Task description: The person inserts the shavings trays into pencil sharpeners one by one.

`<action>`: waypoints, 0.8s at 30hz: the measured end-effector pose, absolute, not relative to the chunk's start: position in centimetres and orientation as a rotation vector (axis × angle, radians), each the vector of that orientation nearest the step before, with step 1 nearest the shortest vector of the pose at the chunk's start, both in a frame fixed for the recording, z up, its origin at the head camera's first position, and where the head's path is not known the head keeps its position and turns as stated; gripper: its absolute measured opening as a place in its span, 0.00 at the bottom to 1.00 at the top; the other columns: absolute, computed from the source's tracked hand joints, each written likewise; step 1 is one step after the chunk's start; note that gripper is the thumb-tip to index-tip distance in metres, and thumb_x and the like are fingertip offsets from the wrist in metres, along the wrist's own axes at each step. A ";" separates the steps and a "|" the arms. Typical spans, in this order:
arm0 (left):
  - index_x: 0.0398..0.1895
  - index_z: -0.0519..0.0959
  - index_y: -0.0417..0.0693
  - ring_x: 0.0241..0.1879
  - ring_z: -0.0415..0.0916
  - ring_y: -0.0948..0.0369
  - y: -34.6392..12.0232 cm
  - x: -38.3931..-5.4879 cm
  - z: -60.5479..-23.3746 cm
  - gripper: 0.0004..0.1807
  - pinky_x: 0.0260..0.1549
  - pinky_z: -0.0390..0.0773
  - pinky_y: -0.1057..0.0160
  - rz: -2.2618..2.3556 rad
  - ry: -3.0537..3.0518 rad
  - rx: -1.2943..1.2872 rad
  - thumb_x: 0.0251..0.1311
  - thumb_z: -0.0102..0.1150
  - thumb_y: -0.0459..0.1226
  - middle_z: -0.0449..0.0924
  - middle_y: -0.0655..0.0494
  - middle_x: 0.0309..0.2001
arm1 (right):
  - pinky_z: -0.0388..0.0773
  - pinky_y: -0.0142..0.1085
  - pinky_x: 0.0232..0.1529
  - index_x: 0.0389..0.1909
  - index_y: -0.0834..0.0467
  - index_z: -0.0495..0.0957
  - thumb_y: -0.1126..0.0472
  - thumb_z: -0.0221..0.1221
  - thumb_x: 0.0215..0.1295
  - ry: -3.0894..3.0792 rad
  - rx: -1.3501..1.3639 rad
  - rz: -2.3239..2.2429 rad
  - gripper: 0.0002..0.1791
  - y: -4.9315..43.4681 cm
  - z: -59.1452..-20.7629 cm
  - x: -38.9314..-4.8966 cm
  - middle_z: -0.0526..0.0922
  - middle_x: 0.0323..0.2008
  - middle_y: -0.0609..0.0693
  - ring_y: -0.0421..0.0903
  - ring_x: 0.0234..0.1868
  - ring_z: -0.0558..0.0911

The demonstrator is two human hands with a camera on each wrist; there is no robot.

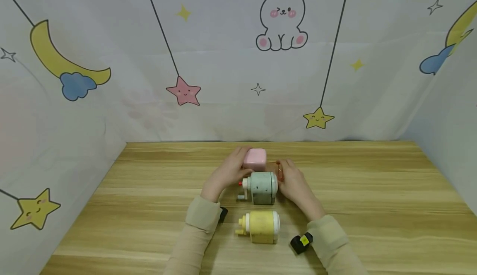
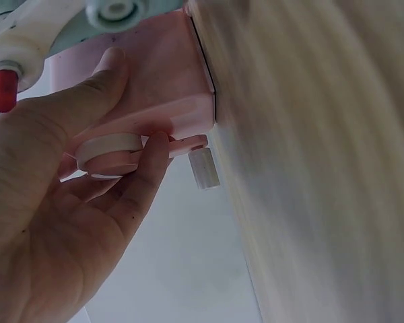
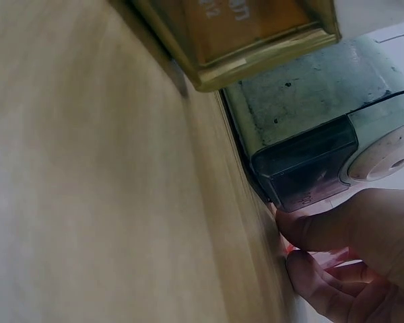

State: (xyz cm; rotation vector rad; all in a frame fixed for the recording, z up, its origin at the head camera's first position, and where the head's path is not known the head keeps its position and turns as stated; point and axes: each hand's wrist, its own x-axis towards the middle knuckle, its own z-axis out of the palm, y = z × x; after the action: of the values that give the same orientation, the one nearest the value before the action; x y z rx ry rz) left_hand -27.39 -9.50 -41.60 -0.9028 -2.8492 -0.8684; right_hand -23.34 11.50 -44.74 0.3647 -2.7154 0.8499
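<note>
At the far side of the table, my left hand (image 1: pixel 229 170) holds a pink crank pencil sharpener (image 1: pixel 255 158). The left wrist view shows the thumb pressed on the sharpener's side (image 2: pixel 163 74) and the fingers around its crank end. My right hand (image 1: pixel 293 180) pinches a see-through reddish piece (image 1: pixel 273 168), which looks like a shavings drawer, at the pink sharpener's right; it is mostly hidden in the right wrist view. Between my wrists stands a green crank pencil sharpener (image 1: pixel 263 189), nearer to me than the pink one.
A yellow crank pencil sharpener (image 1: pixel 262 227) stands in front of the green one, between the forearms. The wooden table (image 1: pixel 149 208) meets a white cloth (image 1: pixel 223 121) with cartoon prints at the back and sides. Black wrist cameras (image 1: pixel 299 244) hang at the cuffs.
</note>
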 end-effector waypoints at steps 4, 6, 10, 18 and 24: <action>0.67 0.62 0.37 0.58 0.72 0.46 -9.5 -27.4 -41.6 0.36 0.59 0.74 0.48 -0.868 -2.850 -0.899 0.58 0.65 0.36 0.71 0.40 0.59 | 0.80 0.50 0.47 0.51 0.68 0.74 0.74 0.64 0.48 -2.718 0.358 0.859 0.25 11.4 -44.7 -23.4 0.77 0.42 0.61 0.57 0.41 0.80; 0.67 0.62 0.37 0.57 0.72 0.46 -9.5 -27.4 -41.6 0.36 0.59 0.74 0.48 -0.867 -2.847 -0.900 0.58 0.65 0.36 0.71 0.40 0.59 | 0.80 0.50 0.47 0.51 0.68 0.74 0.73 0.64 0.48 -2.720 0.356 0.862 0.25 11.4 -44.7 -23.4 0.78 0.42 0.61 0.57 0.42 0.80; 0.67 0.61 0.38 0.57 0.73 0.46 -9.5 -27.4 -41.7 0.36 0.58 0.74 0.48 -0.855 -2.845 -0.909 0.58 0.65 0.36 0.71 0.40 0.58 | 0.79 0.51 0.48 0.52 0.68 0.74 0.72 0.65 0.48 -2.728 0.349 0.870 0.26 11.5 -44.8 -23.5 0.78 0.43 0.61 0.58 0.42 0.80; 0.68 0.61 0.40 0.56 0.73 0.46 -9.6 -27.4 -41.8 0.36 0.58 0.75 0.48 -0.836 -2.837 -0.923 0.58 0.65 0.36 0.71 0.41 0.58 | 0.79 0.51 0.47 0.52 0.68 0.74 0.72 0.65 0.48 -2.738 0.351 0.862 0.25 11.5 -44.7 -23.7 0.78 0.41 0.61 0.58 0.41 0.80; 0.68 0.61 0.41 0.56 0.73 0.46 -9.6 -27.3 -41.8 0.36 0.58 0.75 0.49 -0.834 -2.839 -0.927 0.58 0.65 0.35 0.71 0.40 0.58 | 0.78 0.51 0.50 0.53 0.68 0.74 0.71 0.63 0.50 -2.766 0.346 0.854 0.25 11.5 -44.7 -23.9 0.78 0.43 0.62 0.58 0.44 0.80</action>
State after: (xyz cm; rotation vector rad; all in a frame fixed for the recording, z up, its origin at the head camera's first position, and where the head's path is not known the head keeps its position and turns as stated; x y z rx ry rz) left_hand -27.35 -9.60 -41.77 -0.9265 -2.8390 -0.8345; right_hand -23.94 11.50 -44.71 0.3456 -2.7661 0.8543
